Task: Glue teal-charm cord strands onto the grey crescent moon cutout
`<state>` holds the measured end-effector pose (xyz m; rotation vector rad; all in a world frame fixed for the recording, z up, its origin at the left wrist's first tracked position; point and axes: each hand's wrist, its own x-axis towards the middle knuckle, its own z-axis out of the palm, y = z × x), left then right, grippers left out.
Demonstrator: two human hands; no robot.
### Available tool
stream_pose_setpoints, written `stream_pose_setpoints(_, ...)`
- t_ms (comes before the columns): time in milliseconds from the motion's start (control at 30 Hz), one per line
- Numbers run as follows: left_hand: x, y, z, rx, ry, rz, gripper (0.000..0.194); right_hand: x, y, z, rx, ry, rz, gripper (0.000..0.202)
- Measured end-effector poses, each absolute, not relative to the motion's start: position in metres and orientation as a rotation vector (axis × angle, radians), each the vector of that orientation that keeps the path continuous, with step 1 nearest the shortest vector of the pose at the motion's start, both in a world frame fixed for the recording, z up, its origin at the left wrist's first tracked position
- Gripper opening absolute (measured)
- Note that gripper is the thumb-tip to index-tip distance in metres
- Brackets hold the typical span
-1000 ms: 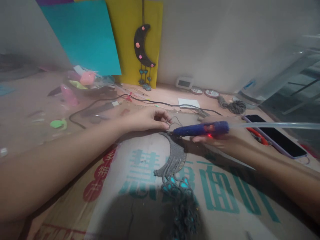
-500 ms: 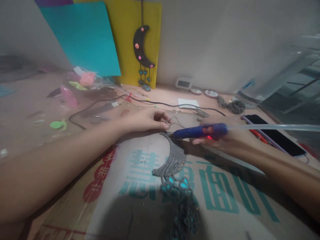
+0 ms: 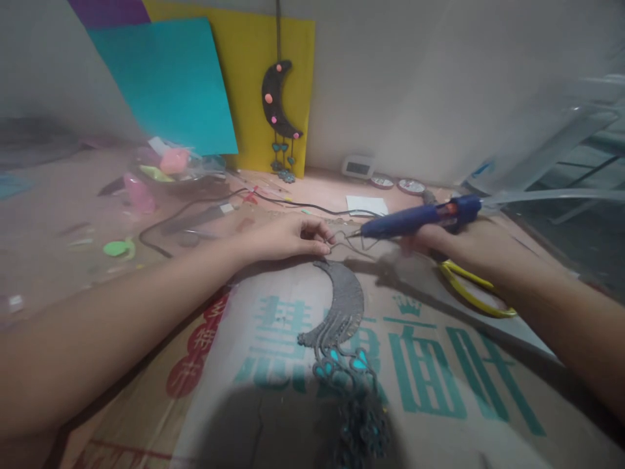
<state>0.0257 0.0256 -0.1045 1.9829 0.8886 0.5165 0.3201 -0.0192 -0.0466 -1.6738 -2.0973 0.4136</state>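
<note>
My left hand pinches a thin grey cord just above the upper tip of a grey crescent moon. The moon lies on printed cardboard, and cords with turquoise heart pieces trail from its lower end. My right hand is wrapped round a blue glue gun, whose nozzle points left at the cord, above and right of the moon's tip. Some of the right fingers are hidden behind the gun.
A finished-looking moon ornament hangs before yellow card at the back. Yellow-handled scissors lie under my right wrist. A black cable, a white paper, a small white device and a cluttered tray stand behind.
My right hand has raised the glue gun and drawn it right, away from the moon's tip. The yellow scissor handles have come into sight. My left hand stays put.
</note>
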Motion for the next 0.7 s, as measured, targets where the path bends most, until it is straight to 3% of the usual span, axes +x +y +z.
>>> stream_pose_setpoints(133,0.025,0.025,-0.105,1.968,0.905,0.521,0.030,0.325,-0.005,-0.045,-1.685,-1.900,0.456,0.050)
stream_pose_setpoints(367,0.029,0.023,-0.104,1.999,1.006,0.523,0.027,0.337,0.028,-0.066,-1.876,-1.798,0.388,0.041)
stream_pose_setpoints(700,0.027,0.026,-0.109,1.973,0.975,0.502,0.030,0.354,0.065,-0.078,-1.754,-1.879,0.324,0.029)
